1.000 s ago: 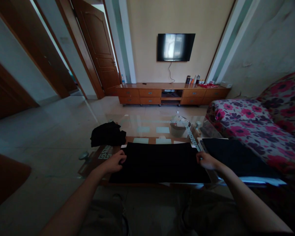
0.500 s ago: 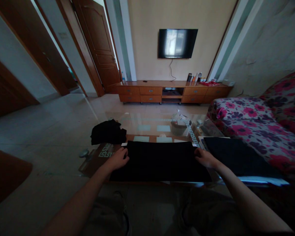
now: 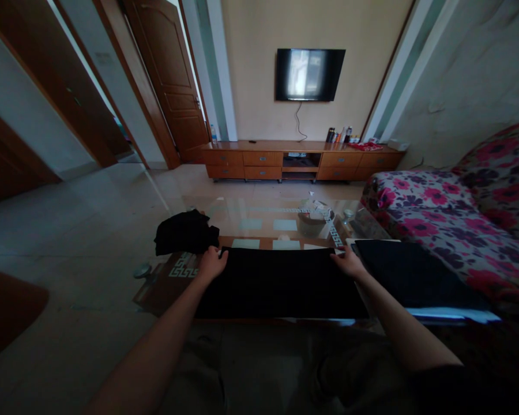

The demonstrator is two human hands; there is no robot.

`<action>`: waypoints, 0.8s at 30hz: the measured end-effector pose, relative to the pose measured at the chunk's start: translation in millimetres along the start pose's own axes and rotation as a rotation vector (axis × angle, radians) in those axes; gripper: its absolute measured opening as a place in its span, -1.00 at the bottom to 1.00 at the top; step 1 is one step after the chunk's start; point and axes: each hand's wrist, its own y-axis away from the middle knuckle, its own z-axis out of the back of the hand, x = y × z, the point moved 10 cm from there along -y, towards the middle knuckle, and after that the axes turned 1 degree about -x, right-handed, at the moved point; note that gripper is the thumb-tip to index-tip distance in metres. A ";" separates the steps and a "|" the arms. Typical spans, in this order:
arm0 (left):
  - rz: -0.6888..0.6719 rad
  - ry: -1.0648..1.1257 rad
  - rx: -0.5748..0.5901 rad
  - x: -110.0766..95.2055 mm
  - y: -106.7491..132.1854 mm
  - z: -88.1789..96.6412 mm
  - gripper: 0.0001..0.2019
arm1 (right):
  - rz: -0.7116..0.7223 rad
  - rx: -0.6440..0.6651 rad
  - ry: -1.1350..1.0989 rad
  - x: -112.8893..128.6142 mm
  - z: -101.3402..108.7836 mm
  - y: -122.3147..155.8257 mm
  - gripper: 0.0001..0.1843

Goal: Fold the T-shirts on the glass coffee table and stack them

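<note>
A black cloth point(image 3: 281, 282), seemingly a folded garment whose kind I cannot make out, lies flat on the glass coffee table point(image 3: 259, 207) in front of me. My left hand point(image 3: 214, 262) pinches its far left corner. At the far right corner, my right hand point(image 3: 348, 262) has its fingers closed on the same cloth. A crumpled black cloth point(image 3: 185, 230) sits on the glass beyond my left hand. Right of my right hand lies a flat dark folded cloth point(image 3: 415, 274) with a pale layer beneath it.
A flowered sofa point(image 3: 432, 213) borders the table on the right. Under the glass shows a waste bin point(image 3: 313, 222). Beyond stand a low wooden TV cabinet point(image 3: 262, 158) with bottles on top and a wall television point(image 3: 310, 75). A brown rounded furniture edge point(image 3: 12, 311) is at left.
Both hands have moved slightly up to the cloth's far corners, the right one also inward. White bits that showed at the corners are now mostly covered. The view has shifted a little.
</note>
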 end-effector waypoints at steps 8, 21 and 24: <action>0.016 0.087 -0.072 -9.8 -18.4 -0.7 -0.71 | -0.017 -0.100 -0.044 7.5 -9.9 -30.0 -0.51; -0.096 0.054 -0.013 -17.9 -29.4 -6.7 -0.72 | 0.017 -0.028 0.024 16.1 -11.2 -33.9 -0.66; -0.184 -0.044 -0.061 -38.2 -15.1 -1.6 -0.69 | 0.035 -0.100 0.128 32.8 -8.0 -18.4 -0.62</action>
